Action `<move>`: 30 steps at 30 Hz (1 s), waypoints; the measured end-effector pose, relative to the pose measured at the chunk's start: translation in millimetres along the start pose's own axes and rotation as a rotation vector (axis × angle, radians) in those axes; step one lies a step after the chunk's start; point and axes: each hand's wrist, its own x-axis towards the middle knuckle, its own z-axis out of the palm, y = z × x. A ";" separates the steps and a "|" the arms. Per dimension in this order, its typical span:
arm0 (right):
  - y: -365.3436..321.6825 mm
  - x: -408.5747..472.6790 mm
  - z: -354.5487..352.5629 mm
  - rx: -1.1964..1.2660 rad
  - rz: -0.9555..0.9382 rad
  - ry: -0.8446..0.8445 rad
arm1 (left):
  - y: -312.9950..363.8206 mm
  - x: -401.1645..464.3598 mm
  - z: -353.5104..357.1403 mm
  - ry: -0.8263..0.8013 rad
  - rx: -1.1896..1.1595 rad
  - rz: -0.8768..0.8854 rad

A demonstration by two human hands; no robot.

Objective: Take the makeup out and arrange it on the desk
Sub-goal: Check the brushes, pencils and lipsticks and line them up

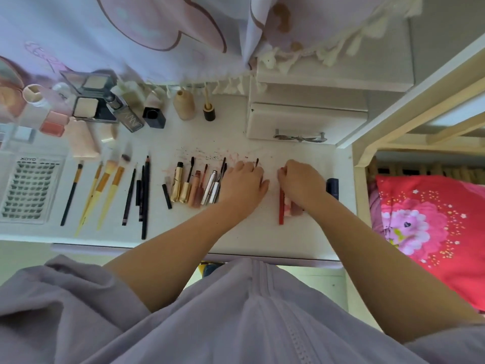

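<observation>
The left hand [242, 183] lies palm-down on the counter [236, 232], fingers curled over a thin dark-tipped wand [257, 162], mostly hidden. The right hand [301, 181] covers the top of a red pencil [281, 206]; its grip is unclear. Just left of the left hand lie lip-gloss tubes [194, 189].

my left hand [242, 181] flat on the desk [236, 232], a thin dark wand [256, 162] poking out at its 12 o'clock | my right hand [301, 181] curled over the red pencil [281, 206] | brushes [97, 187] lined up at 9 o'clock | red pillow [430, 227] at 3 o'clock
</observation>
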 end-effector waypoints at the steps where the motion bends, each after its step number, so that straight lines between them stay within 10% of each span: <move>1: 5.0 10.2 -6.4 -0.023 0.000 0.016 | 10.3 -1.3 3.7 -0.022 0.009 0.047; 10: 0.4 44.1 -7.7 -0.178 -0.061 -0.125 | 39.7 4.1 29.8 -0.188 0.145 0.016; 20: 12.3 -7.3 -54.4 0.384 -0.167 -0.197 | 22.4 -11.5 -8.4 -0.015 -0.360 -0.005; 30: -8.3 -71.3 -78.1 0.717 -0.235 -0.330 | -17.8 -39.3 -73.7 -0.120 -0.121 0.257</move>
